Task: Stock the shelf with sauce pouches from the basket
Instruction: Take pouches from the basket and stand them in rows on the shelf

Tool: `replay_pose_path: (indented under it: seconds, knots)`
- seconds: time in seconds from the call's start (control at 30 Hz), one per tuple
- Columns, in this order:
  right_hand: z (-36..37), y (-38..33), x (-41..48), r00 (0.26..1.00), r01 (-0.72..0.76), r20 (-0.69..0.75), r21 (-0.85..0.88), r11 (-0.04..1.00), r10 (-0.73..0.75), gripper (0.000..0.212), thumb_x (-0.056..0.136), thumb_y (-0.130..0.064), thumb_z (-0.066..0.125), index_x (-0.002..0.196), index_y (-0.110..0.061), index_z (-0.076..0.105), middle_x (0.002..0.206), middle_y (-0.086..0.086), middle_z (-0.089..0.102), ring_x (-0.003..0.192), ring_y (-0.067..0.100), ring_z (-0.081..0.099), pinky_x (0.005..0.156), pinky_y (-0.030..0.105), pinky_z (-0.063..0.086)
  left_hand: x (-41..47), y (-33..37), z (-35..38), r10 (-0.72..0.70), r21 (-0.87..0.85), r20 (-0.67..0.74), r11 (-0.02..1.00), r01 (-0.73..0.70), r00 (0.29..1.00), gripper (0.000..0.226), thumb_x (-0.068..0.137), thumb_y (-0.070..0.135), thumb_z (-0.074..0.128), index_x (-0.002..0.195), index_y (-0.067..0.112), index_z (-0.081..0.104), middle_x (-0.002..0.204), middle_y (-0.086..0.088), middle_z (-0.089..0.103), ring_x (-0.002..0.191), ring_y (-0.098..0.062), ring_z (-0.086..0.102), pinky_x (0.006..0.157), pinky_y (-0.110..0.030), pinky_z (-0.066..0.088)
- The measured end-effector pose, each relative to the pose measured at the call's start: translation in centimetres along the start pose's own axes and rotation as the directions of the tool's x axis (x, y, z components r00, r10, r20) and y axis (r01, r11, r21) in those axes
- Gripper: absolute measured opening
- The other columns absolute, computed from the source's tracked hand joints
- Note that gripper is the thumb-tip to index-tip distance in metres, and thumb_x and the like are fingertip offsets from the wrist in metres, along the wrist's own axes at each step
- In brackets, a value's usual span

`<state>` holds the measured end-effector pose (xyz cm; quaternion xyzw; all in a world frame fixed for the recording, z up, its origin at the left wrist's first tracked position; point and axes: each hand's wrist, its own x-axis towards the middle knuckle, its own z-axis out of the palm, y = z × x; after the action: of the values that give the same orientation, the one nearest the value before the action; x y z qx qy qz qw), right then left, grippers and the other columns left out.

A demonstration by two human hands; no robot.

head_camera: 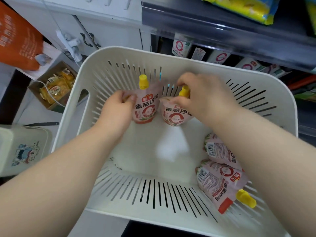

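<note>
Inside the white slotted basket (277, 106), at its far side, the left hand (118, 106) has its grip closed on the left edge of an upright pink sauce pouch (145, 106), long axis vertical and yellow cap (143, 81) pointing up. Just right of it, the right hand (203, 94) pinches the top of a second upright pouch (176, 115) near its yellow spout, cap likewise up. In the near right corner two more pouches lie flat: the farther pouch (220, 151) partly under the right forearm, the nearer pouch (220, 185) with its long axis diagonal, cap toward the near right; the shelf (222, 23) stands beyond.
</note>
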<state>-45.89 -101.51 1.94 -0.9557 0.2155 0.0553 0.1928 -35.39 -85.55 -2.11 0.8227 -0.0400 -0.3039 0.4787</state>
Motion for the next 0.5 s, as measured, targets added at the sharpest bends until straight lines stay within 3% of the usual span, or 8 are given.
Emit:
replay_pose_path:
  seconds: [0.07, 0.13, 0.23, 0.3, 0.4, 0.5]
  knots:
    - [1.0, 0.5, -0.9, 0.965, -0.255, 0.041, 0.358, 0.898, 0.258, 0.047, 0.071, -0.048, 0.075, 0.108, -0.024, 0.059, 0.096, -0.004, 0.063, 0.089, 0.017, 0.059, 0.074, 0.029, 0.048, -0.1, 0.1, 0.2, 0.023, 0.058, 0.039, 0.998, -0.025, 0.999, 0.019, 0.085, 0.011, 0.057, 0.073, 0.025, 0.05, 0.074, 0.003, 0.055, 0.072, -0.016, 0.052, 0.063, -0.027, 0.041]
    - [2.2, 1.2, -1.6, 0.9, -0.426, 0.182, 0.565, 0.707, 0.397, 0.032, 0.07, -0.03, 0.08, 0.096, -0.028, 0.061, 0.087, -0.009, 0.061, 0.083, 0.011, 0.059, 0.066, 0.02, 0.044, -0.1, -0.3, 0.2, 0.005, 0.037, 0.059, 0.999, -0.007, 0.998, 0.019, 0.074, 0.01, 0.066, 0.075, 0.024, 0.053, 0.079, 0.0, 0.06, 0.078, -0.018, 0.057, 0.068, -0.029, 0.045]
    - [4.4, 1.7, -2.7, 0.841, -0.483, 0.292, 0.785, 0.389, 0.455, 0.023, 0.076, -0.005, 0.073, 0.093, -0.021, 0.068, 0.086, -0.005, 0.067, 0.075, 0.005, 0.062, 0.061, 0.006, 0.048, -0.2, -1.0, 0.1, -0.057, -0.125, 0.099, 0.99, 0.07, 0.993, 0.029, 0.061, 0.01, 0.07, 0.088, 0.018, 0.063, 0.094, -0.006, 0.069, 0.093, -0.023, 0.065, 0.086, -0.037, 0.05]
    - [5.8, 1.7, -2.9, 0.826, -0.432, 0.275, 0.869, 0.24, 0.491, 0.023, 0.079, -0.002, 0.07, 0.098, -0.014, 0.07, 0.096, 0.006, 0.071, 0.08, 0.013, 0.067, 0.073, 0.015, 0.054, -0.1, -1.4, 0.5, -0.054, -0.165, 0.119, 0.983, 0.073, 0.991, 0.032, 0.071, 0.002, 0.073, 0.1, 0.014, 0.065, 0.102, -0.005, 0.071, 0.099, -0.021, 0.066, 0.091, -0.036, 0.051]
    - [6.9, 1.2, -2.8, 0.855, -0.379, 0.239, 0.894, 0.24, 0.46, 0.026, 0.082, 0.0, 0.066, 0.105, -0.012, 0.067, 0.098, 0.003, 0.069, 0.077, 0.003, 0.065, 0.072, 0.009, 0.051, 0.2, -1.9, 1.2, -0.036, -0.177, 0.161, 0.982, 0.065, 0.986, 0.025, 0.079, 0.004, 0.071, 0.101, 0.016, 0.067, 0.094, 0.008, 0.073, 0.094, -0.008, 0.068, 0.086, -0.026, 0.053]
    - [7.3, 1.2, -2.3, 0.875, -0.332, 0.18, 0.898, 0.288, 0.449, 0.025, 0.084, -0.001, 0.064, 0.105, -0.014, 0.067, 0.087, -0.006, 0.066, 0.067, -0.009, 0.061, 0.067, 0.005, 0.05, 0.6, -1.9, 1.8, -0.029, -0.141, 0.123, 0.989, 0.046, 0.992, 0.029, 0.08, 0.016, 0.072, 0.108, 0.012, 0.066, 0.1, 0.001, 0.07, 0.089, -0.009, 0.066, 0.072, -0.019, 0.05]
